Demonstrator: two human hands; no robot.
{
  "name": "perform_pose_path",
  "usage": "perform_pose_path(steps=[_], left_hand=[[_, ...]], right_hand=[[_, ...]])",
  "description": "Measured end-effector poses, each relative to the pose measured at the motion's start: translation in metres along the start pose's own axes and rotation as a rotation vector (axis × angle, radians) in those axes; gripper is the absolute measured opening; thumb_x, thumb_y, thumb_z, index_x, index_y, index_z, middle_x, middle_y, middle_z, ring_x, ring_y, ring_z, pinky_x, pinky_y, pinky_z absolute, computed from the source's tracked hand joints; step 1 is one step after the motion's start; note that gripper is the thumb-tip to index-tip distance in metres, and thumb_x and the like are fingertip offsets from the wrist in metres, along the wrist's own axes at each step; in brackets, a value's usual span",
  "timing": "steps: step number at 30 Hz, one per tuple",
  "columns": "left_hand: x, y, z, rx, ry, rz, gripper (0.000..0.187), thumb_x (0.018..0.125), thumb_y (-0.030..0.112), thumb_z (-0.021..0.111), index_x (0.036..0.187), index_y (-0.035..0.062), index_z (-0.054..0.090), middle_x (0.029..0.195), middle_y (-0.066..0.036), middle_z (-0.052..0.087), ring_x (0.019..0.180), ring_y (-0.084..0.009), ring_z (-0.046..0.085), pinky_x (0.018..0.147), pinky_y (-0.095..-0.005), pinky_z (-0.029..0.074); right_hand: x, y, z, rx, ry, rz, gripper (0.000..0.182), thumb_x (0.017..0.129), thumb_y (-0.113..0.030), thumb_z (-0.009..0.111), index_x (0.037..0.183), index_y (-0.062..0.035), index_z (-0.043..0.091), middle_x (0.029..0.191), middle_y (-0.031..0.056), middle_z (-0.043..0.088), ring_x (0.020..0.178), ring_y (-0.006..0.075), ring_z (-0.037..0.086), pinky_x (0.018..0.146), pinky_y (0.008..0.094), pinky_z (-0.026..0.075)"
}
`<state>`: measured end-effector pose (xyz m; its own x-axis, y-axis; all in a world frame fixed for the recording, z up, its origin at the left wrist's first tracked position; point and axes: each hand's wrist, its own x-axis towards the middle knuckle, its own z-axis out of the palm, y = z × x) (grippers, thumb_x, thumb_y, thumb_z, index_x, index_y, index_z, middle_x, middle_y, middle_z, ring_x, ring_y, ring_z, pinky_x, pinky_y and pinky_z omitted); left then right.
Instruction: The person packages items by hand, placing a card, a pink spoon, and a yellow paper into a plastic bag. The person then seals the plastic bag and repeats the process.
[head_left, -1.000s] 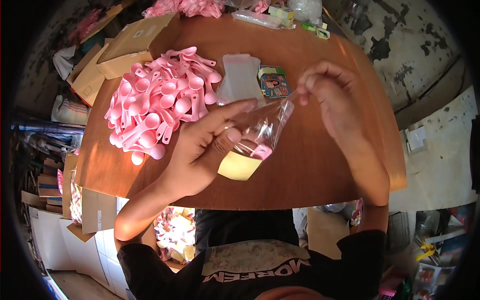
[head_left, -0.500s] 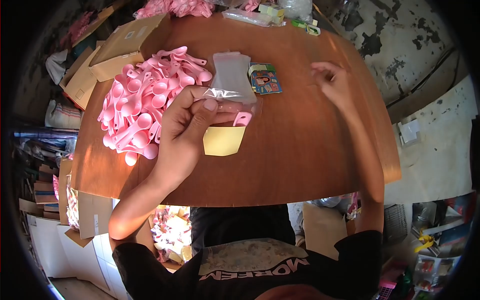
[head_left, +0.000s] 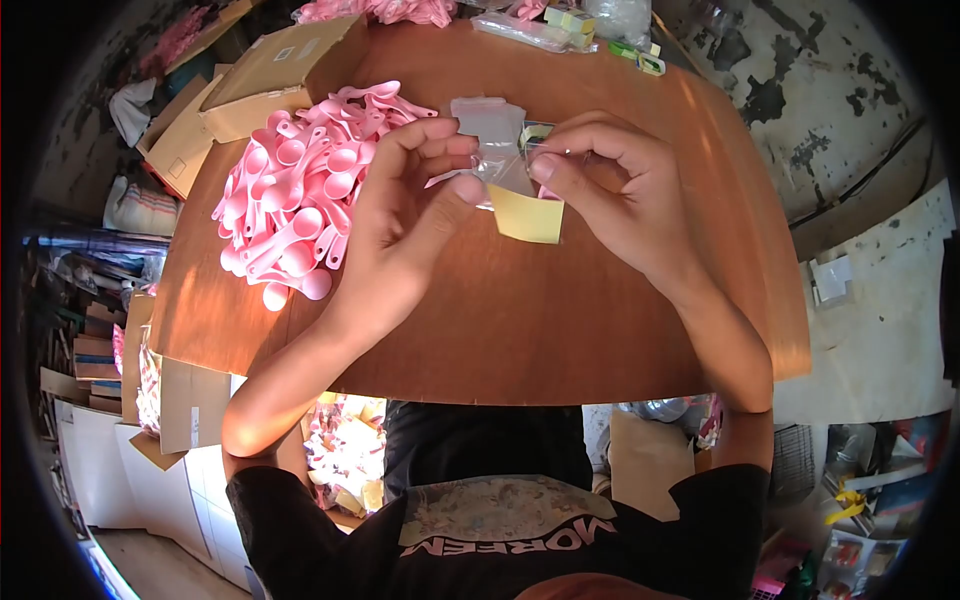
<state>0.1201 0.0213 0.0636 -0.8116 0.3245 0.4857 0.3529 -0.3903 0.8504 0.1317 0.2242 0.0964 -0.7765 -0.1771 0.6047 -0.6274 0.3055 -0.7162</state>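
Note:
A small clear plastic bag (head_left: 487, 170) is stretched between my two hands above the table. Inside or against it is a pink spoon, mostly hidden, with a bit of pink showing by my right thumb. A blank yellow card (head_left: 528, 216) hangs below the bag. My left hand (head_left: 412, 200) holds the bag's left side, thumb low and fingers curved above. With thumb and forefinger, my right hand (head_left: 615, 185) pinches the bag's right edge. Behind the bag lies a stack of clear bags (head_left: 488, 115); a printed card stack is mostly covered by my right hand.
A heap of pink measuring spoons (head_left: 290, 190) lies on the brown table (head_left: 450, 330), left of my hands. Behind it stands a cardboard box (head_left: 285, 70). More wrapped pink items (head_left: 385, 10) and plastic packs (head_left: 535, 32) sit along the far edge. A filled box (head_left: 345, 450) is below the table.
My right hand has come in from the right and now grips the bag's edge. My left hand has shifted its hold, and the bag and yellow card have moved up and right.

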Motion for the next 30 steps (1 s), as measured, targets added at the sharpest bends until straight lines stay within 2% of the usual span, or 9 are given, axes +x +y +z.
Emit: perform_pose_path(steps=[3,8,12,13,15,16,19,24,30], left_hand=[[0.002,-0.011,0.006,0.207,-0.094,0.002,0.047,0.089,0.003,0.060,0.129,-0.0004,0.036,0.123,-0.014,0.045,0.117,-0.0178,0.047,0.095,-0.0303,0.045],[0.001,-0.017,0.002,0.086,-0.163,-0.085,0.042,0.089,0.006,0.063,0.125,-0.0006,0.042,0.112,-0.011,0.058,0.106,-0.0143,0.055,0.088,-0.0281,0.048],[-0.001,-0.013,-0.002,0.145,-0.075,-0.187,0.012,0.091,0.008,0.062,0.094,-0.0028,0.062,0.085,-0.005,0.067,0.076,-0.0043,0.059,0.065,-0.0211,0.047],[-0.001,-0.013,-0.002,0.146,-0.072,-0.188,0.012,0.091,0.008,0.062,0.094,-0.0028,0.062,0.085,-0.005,0.067,0.076,-0.0043,0.059,0.065,-0.0211,0.047],[-0.002,-0.014,-0.002,0.169,-0.051,-0.171,0.009,0.090,0.006,0.061,0.093,-0.0025,0.063,0.083,-0.004,0.067,0.071,-0.0027,0.055,0.060,-0.0200,0.044],[-0.003,-0.017,-0.004,0.171,-0.049,-0.169,0.009,0.090,0.006,0.061,0.093,-0.0025,0.063,0.083,-0.004,0.067,0.071,-0.0027,0.055,0.060,-0.0200,0.044],[-0.004,-0.024,-0.006,0.325,-0.106,-0.095,0.007,0.088,0.004,0.061,0.090,-0.0022,0.064,0.078,-0.001,0.067,0.063,-0.0002,0.049,0.053,-0.0185,0.039],[-0.001,-0.015,0.002,0.432,-0.102,-0.179,0.006,0.086,0.003,0.061,0.086,-0.0016,0.064,0.070,0.001,0.064,0.056,0.0021,0.043,0.046,-0.0184,0.033],[-0.001,-0.011,-0.004,0.486,-0.154,-0.258,0.004,0.085,0.002,0.063,0.084,-0.0010,0.065,0.066,0.001,0.061,0.053,-0.0001,0.040,0.045,-0.0216,0.030]], right_hand=[[0.001,0.005,0.004,0.104,0.043,0.015,0.013,0.084,-0.009,0.068,0.087,0.0031,0.068,0.080,0.0050,0.064,0.072,0.0086,0.058,0.063,0.0222,0.045],[0.000,-0.003,0.011,0.244,-0.044,0.267,0.016,0.087,-0.011,0.066,0.092,0.0035,0.068,0.079,0.0025,0.064,0.074,0.0079,0.059,0.066,0.0211,0.046],[0.005,-0.006,0.003,0.331,-0.077,0.461,0.023,0.084,-0.016,0.070,0.099,0.0016,0.066,0.088,0.0039,0.064,0.083,0.0106,0.060,0.072,0.0257,0.048],[0.005,-0.004,0.005,0.334,-0.079,0.462,0.023,0.084,-0.016,0.070,0.099,0.0016,0.066,0.088,0.0039,0.064,0.083,0.0106,0.060,0.072,0.0257,0.048],[0.003,-0.002,0.009,-0.116,0.020,-0.097,0.034,0.077,-0.020,0.076,0.102,-0.0009,0.064,0.100,0.0071,0.062,0.090,0.0150,0.059,0.075,0.0285,0.047],[0.004,-0.003,0.009,-0.252,-0.021,-0.238,0.041,0.070,-0.019,0.080,0.104,-0.0038,0.062,0.105,0.0096,0.059,0.089,0.0217,0.060,0.073,0.0306,0.048],[0.003,-0.001,0.012,-0.453,-0.062,-0.377,0.039,0.070,-0.017,0.079,0.103,-0.0046,0.063,0.102,0.0097,0.058,0.082,0.0259,0.059,0.071,0.0320,0.049],[0.002,0.006,0.010,-0.534,-0.006,-0.439,0.020,0.074,-0.010,0.073,0.090,-0.0036,0.064,0.089,0.0076,0.060,0.081,0.0253,0.060,0.065,0.0349,0.050],[0.002,0.004,0.001,-0.422,-0.007,-0.160,0.004,0.082,-0.002,0.063,0.086,-0.0012,0.062,0.080,0.0124,0.064,0.070,0.0268,0.063,0.060,0.0350,0.049]])
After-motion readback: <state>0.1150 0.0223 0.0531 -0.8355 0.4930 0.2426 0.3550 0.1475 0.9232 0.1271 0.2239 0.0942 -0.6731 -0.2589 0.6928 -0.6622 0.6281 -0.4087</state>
